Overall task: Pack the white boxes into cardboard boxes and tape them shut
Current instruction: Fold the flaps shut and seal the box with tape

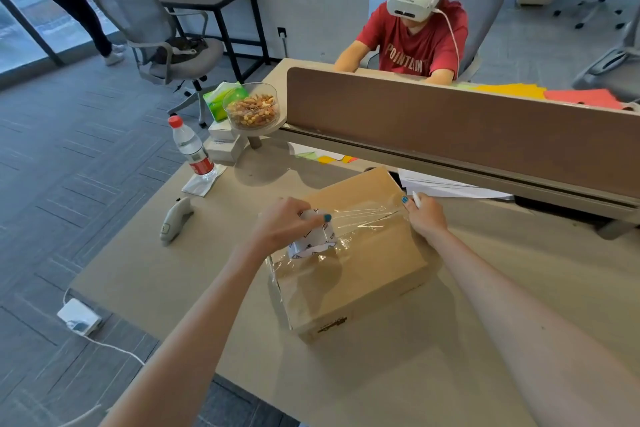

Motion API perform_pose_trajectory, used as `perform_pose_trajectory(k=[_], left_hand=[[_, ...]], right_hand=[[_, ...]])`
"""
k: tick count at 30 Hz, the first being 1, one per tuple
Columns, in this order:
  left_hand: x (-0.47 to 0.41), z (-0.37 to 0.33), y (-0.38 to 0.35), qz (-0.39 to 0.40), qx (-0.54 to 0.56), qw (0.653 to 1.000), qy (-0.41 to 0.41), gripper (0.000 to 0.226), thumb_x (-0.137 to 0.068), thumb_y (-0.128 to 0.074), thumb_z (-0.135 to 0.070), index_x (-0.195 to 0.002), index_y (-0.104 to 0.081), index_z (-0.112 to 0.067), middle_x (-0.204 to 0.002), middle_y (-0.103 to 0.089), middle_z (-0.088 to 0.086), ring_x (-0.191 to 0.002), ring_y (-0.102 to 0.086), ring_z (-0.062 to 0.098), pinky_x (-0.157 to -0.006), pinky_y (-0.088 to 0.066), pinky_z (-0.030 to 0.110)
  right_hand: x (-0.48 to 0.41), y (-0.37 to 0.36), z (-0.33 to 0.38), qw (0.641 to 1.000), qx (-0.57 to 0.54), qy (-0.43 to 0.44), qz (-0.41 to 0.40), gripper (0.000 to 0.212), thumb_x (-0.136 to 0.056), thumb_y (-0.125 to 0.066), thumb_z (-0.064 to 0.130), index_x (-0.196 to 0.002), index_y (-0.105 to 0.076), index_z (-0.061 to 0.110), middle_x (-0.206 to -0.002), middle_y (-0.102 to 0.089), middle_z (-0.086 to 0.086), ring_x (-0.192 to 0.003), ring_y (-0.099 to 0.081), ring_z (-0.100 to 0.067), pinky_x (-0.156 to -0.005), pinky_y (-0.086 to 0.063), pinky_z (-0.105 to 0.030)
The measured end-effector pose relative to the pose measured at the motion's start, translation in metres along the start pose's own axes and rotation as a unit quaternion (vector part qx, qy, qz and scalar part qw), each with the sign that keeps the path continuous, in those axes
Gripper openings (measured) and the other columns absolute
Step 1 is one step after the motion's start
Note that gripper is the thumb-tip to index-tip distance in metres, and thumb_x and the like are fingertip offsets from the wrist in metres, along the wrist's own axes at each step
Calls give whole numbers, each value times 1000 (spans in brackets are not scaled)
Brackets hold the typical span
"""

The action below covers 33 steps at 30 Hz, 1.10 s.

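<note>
A closed cardboard box (363, 274) lies on the desk in front of me. My left hand (284, 224) grips a roll of clear tape (313, 236) with a white printed core, held over the box's left part. A strip of clear tape (367, 217) stretches from the roll across the lid to the right edge. There my right hand (424, 213) presses the strip's end with the thumb while its fingers curl round a thin white pen-like tool (416, 199). More tape shines down the box's left side. Two stacked white boxes (223, 142) stand at the far left of the desk.
A water bottle (192, 149), a glass bowl of nuts (252, 107), a green tissue pack (221, 99) and a grey handheld device (173, 220) sit on the desk's left part. A brown divider (450, 128) runs behind the box; a person in a headset sits beyond.
</note>
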State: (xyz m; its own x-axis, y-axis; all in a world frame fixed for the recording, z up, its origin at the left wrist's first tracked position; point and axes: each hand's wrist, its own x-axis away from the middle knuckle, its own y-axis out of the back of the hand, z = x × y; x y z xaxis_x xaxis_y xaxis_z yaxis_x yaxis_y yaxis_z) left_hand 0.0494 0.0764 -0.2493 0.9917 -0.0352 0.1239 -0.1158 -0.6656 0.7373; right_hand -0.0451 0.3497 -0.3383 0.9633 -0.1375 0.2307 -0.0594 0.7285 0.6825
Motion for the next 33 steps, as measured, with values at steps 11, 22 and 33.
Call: perform_pose_trajectory(k=[11,22,33], left_hand=[[5,36,28,-50,-91,993,62,64,-70,-71,-64,-53,-41,-11,-51,-36,-1,-49,-31,15,-51,-24,31],[36,51,37,10,187,976,113,43,-87,-69,-38,-54,-58,-13,-53,-53,0,-48,-48,10,-46,-35,13],[25,63,45,8,-187,977,103,69,-72,-64,-72,-52,-30,-16,-50,-27,-2,-48,-26,17,-48,-19,29]], right_hand=[[-3,6,-3,999,29,-4,-38,20,-102,-43,27,-99,-54,11,-95,-58,-11,-83,-50,-28,-68,-35,-32],[-1,2,-4,998,32,-5,-55,24,-102,-41,27,-104,-56,8,-99,-61,-14,-82,-50,-29,-68,-36,-33],[-3,5,-6,999,23,-3,-47,27,-102,-41,27,-111,-56,8,-108,-63,-16,-95,-57,-35,-74,-42,-37]])
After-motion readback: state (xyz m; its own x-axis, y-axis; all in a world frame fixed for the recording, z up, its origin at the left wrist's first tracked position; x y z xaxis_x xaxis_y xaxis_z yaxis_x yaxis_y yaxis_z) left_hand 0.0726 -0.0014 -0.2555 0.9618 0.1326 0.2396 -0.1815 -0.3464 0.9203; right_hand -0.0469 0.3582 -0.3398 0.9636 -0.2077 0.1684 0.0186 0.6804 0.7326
